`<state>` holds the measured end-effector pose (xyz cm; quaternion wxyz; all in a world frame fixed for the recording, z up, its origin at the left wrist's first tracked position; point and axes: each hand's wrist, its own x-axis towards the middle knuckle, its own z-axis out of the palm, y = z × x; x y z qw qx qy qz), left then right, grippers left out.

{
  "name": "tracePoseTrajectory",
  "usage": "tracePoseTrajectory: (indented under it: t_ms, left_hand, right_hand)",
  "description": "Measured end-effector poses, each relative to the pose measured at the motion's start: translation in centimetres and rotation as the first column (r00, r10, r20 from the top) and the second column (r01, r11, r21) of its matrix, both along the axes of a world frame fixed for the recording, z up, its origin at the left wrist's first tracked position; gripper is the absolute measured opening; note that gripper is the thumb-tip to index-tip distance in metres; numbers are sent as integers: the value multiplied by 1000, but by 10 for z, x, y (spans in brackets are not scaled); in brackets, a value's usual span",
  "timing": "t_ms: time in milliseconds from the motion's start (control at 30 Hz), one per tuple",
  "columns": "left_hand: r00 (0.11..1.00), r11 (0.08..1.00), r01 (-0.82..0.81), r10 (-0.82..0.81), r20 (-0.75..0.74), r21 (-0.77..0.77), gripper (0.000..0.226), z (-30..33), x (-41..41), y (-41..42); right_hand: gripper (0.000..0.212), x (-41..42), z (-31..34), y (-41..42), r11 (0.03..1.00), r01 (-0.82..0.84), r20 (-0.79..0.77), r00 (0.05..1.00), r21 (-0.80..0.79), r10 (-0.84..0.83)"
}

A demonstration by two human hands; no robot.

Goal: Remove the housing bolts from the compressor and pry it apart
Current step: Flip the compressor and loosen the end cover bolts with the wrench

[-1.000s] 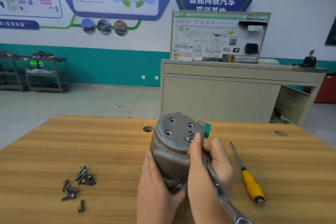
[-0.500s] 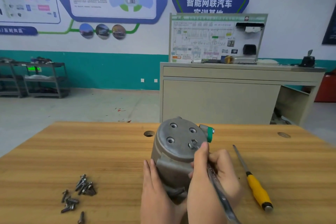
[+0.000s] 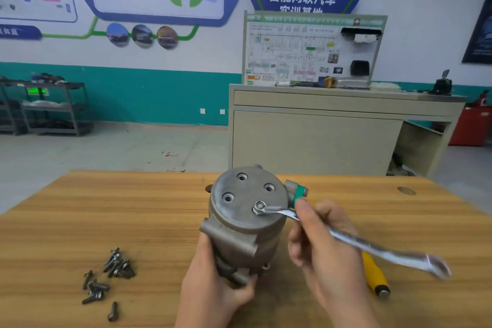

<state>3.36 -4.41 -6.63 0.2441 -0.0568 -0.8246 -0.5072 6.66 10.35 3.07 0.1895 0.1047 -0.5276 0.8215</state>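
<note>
A grey cast-metal cylindrical compressor point(image 3: 246, 221) is standing on end at the centre of a light wooden counter point(image 3: 80, 221), its round flat end cap facing up. Three recessed bolt holes on the cap are showing open, while the fourth, at the lower right of the cap, is carrying the ring end of a shiny steel combination wrench point(image 3: 346, 238). A green-banded port fitting point(image 3: 297, 192) is jutting from the compressor's upper right side, and lugs and ribs are standing out along its lower body.

The left hand point(image 3: 213, 290) is wrapping its grip around the lower part of the compressor, thumb curled onto the near side. The right hand point(image 3: 322, 245) is pinching the wrench shank in its grip, just right of the cap's edge; the wrench's open-jaw end is trailing off toward the lower right of the frame, blurred.

A pile of loose dark steel bolts point(image 3: 106, 278) is lying on the counter at lower left, well apart from the compressor. A yellow-handled screwdriver point(image 3: 375, 277) is lying at lower right, partly hidden behind the right hand and the wrench.

Behind the counter, a beige cabinet desk point(image 3: 319, 138) is carrying an upright wiring-diagram display board point(image 3: 311, 50), against a white wall with a teal band.
</note>
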Motion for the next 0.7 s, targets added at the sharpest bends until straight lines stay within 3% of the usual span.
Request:
tracePoseTrajectory:
  t_ms: [33, 133, 167, 267, 333, 400, 467, 567, 700]
  left_hand:
    - [1000, 1000, -1, 1, -20, 1, 102, 5, 2, -1]
    - [999, 1000, -22, 22, -24, 9, 109, 6, 2, -1]
    - [1000, 1000, -24, 24, -10, 6, 112, 5, 3, 0]
    - [999, 999, -34, 32, 41, 34, 120, 2, 1, -1]
    - [997, 998, -32, 28, 72, 54, 124, -1, 0, -1]
    - [996, 998, -43, 39, 81, 52, 128, -2, 0, 0]
    - [996, 998, -51, 47, 79, 44, 131, -3, 1, 1]
    - [996, 998, -60, 59, 63, 15, 131, -4, 3, 4]
    - [997, 998, -55, 56, 59, -22, 124, -4, 3, 4]
  right_hand:
    - [25, -11, 10, 10, 992, -118, 49, 992, -38, 120]
    - [23, -33, 35, 29, 960, -275, 158, 947, -50, 280]
    - [21, -38, 40, 28, 959, -279, 157, 946, -49, 283]
    - [25, -46, 50, 22, 918, -272, 25, 956, -290, 291]
    - [30, -43, 45, 18, 936, -131, -54, 991, -328, 120]
    - [40, -36, 38, 12, 971, 119, -89, 986, -207, -139]
    - [45, -30, 28, 3, 942, 330, -126, 933, -65, -336]
    - [43, -18, 17, -9, 883, 468, -173, 871, 4, -461]
    - [45, -6, 9, -22, 840, 537, -282, 820, 74, -499]
